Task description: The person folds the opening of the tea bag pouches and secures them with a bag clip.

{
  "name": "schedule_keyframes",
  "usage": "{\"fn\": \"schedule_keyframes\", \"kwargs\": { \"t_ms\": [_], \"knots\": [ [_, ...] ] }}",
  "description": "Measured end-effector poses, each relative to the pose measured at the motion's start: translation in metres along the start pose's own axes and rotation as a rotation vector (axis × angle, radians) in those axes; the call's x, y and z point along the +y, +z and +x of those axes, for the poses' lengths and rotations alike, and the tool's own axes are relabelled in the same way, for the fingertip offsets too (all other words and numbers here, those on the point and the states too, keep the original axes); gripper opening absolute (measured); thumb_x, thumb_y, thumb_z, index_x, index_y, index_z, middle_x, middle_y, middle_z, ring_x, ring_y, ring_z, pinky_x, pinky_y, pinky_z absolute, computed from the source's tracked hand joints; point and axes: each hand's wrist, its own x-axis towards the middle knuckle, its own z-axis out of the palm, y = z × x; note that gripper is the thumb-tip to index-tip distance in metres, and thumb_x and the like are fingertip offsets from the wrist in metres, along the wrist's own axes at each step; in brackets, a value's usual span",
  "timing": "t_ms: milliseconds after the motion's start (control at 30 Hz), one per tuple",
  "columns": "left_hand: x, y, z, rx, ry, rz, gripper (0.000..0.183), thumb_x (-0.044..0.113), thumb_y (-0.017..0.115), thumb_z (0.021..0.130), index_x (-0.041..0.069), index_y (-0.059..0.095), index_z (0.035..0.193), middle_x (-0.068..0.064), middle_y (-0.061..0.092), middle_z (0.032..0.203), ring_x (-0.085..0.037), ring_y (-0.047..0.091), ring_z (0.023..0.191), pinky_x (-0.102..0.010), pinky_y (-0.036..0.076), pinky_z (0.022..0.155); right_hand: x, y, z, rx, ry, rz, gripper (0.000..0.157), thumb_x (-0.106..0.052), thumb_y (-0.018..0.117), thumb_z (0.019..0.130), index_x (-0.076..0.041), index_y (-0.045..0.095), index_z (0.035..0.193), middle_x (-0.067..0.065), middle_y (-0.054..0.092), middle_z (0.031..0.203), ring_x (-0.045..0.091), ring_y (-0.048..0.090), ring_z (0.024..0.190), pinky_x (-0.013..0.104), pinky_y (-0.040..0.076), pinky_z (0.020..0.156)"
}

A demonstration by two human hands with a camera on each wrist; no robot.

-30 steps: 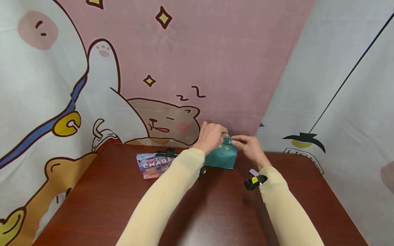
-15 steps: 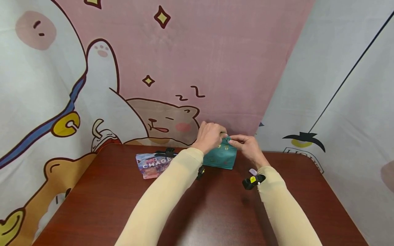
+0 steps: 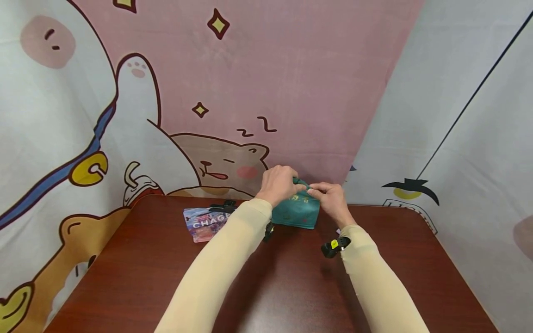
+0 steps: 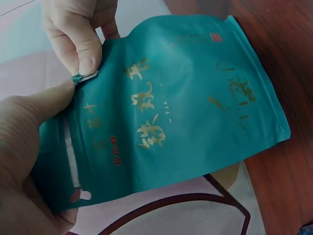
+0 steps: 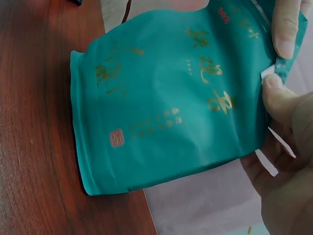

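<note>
A teal pouch (image 3: 295,216) with gold lettering stands at the far edge of the table, between my two hands. My left hand (image 3: 276,186) pinches its top edge on the left, thumb in front. From the right, my right hand (image 3: 333,199) pinches the same edge between thumb and fingers. In the left wrist view a narrow white strip (image 4: 71,152) runs across the pouch below its top. The thumbs meet close together at a small pale flap (image 5: 268,71) on that edge in the right wrist view. The pouch's back is hidden.
A colourful printed pouch (image 3: 206,225) lies left of my left forearm, with a black object (image 3: 222,208) across its top. A small purple item (image 3: 338,231) is mostly hidden behind my right wrist. A cartoon-printed cloth (image 3: 316,92) hangs behind the table (image 3: 287,286).
Both hands have shifted slightly left, the left one sliding along the pouch's top edge. More of that edge shows between them. The purple item is now mostly covered by my right wrist.
</note>
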Motion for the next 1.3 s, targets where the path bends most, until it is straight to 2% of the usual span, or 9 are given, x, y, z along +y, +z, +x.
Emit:
{"fn": "schedule_keyframes", "kwargs": {
  "t_ms": [133, 200, 267, 400, 633, 800, 967, 1133, 1300],
  "knots": [
    [0.000, 0.002, 0.000, 0.000, -0.019, -0.001, 0.043, 0.056, 0.078, 0.088, 0.022, 0.067, 0.064, 0.007, 0.039, 0.052, -0.012, 0.049, 0.055, -0.028, 0.036, 0.050, -0.003, 0.003, 0.000, 0.053, -0.029, -0.067, 0.015, -0.007, 0.078, 0.092, 0.002, 0.081, 0.103, 0.019, 0.077, 0.098, 0.031, 0.068, 0.088, 0.028, 0.051, 0.072],
    [0.000, 0.002, 0.000, -0.008, -0.026, -0.012, 0.039, 0.055, 0.078, 0.088, 0.022, 0.071, 0.068, 0.008, 0.045, 0.053, -0.011, 0.050, 0.055, -0.027, 0.037, 0.050, -0.004, 0.005, 0.000, 0.067, -0.033, -0.076, 0.014, -0.007, 0.079, 0.091, 0.002, 0.081, 0.102, 0.019, 0.077, 0.096, 0.032, 0.067, 0.087, 0.029, 0.050, 0.072],
    [0.001, 0.004, 0.000, -0.024, -0.032, -0.024, 0.032, 0.053, 0.077, 0.090, 0.023, 0.079, 0.078, 0.008, 0.057, 0.059, -0.010, 0.053, 0.057, -0.026, 0.040, 0.052, -0.005, 0.005, 0.000, 0.069, -0.031, -0.079, 0.014, -0.008, 0.079, 0.091, 0.001, 0.082, 0.101, 0.018, 0.077, 0.095, 0.031, 0.066, 0.087, 0.029, 0.050, 0.071],
    [0.003, 0.006, 0.000, -0.040, -0.034, -0.049, 0.025, 0.048, 0.077, 0.092, 0.027, 0.084, 0.105, 0.008, 0.077, 0.087, -0.010, 0.063, 0.068, -0.028, 0.050, 0.059, -0.005, 0.006, 0.000, 0.076, -0.022, -0.093, 0.014, -0.010, 0.080, 0.090, 0.000, 0.082, 0.100, 0.017, 0.077, 0.095, 0.031, 0.067, 0.087, 0.029, 0.050, 0.071],
    [0.003, 0.012, 0.000, -0.027, -0.040, -0.052, 0.025, 0.049, 0.080, 0.089, 0.026, 0.084, 0.099, 0.007, 0.077, 0.087, -0.014, 0.067, 0.073, -0.031, 0.054, 0.063, -0.005, 0.005, -0.001, 0.048, -0.002, -0.101, 0.017, -0.010, 0.078, 0.093, 0.001, 0.081, 0.106, 0.019, 0.077, 0.101, 0.035, 0.070, 0.092, 0.038, 0.055, 0.076],
    [0.001, 0.014, 0.000, -0.026, -0.039, -0.066, 0.026, 0.047, 0.080, 0.090, 0.025, 0.084, 0.104, 0.007, 0.079, 0.097, -0.016, 0.070, 0.082, -0.033, 0.056, 0.069, -0.008, 0.004, -0.003, 0.003, 0.048, -0.045, 0.020, -0.012, 0.075, 0.095, 0.000, 0.080, 0.110, 0.020, 0.076, 0.106, 0.035, 0.071, 0.096, 0.042, 0.056, 0.080],
    [0.000, 0.014, 0.000, -0.029, -0.020, -0.073, 0.024, 0.045, 0.080, 0.090, 0.026, 0.084, 0.103, 0.007, 0.079, 0.094, -0.014, 0.068, 0.077, -0.031, 0.055, 0.066, -0.007, -0.001, -0.004, -0.055, 0.098, -0.013, 0.026, -0.016, 0.074, 0.098, -0.001, 0.077, 0.118, 0.021, 0.074, 0.116, 0.037, 0.070, 0.106, 0.049, 0.056, 0.086],
    [-0.001, 0.014, 0.001, -0.017, 0.005, -0.069, 0.019, 0.044, 0.081, 0.090, 0.026, 0.085, 0.097, 0.008, 0.078, 0.090, -0.014, 0.068, 0.077, -0.031, 0.053, 0.064, -0.004, -0.007, -0.006, -0.102, 0.147, -0.003, 0.029, -0.020, 0.074, 0.098, -0.002, 0.076, 0.120, 0.020, 0.074, 0.119, 0.034, 0.068, 0.108, 0.039, 0.054, 0.083],
    [-0.001, 0.014, 0.001, -0.022, 0.019, -0.068, 0.019, 0.043, 0.080, 0.090, 0.026, 0.084, 0.098, 0.008, 0.078, 0.094, -0.015, 0.069, 0.080, -0.031, 0.054, 0.065, 0.001, -0.013, -0.010, -0.107, 0.136, -0.007, 0.028, -0.014, 0.076, 0.096, -0.001, 0.075, 0.121, 0.020, 0.073, 0.118, 0.035, 0.067, 0.106, 0.031, 0.052, 0.078]
  ]
}}
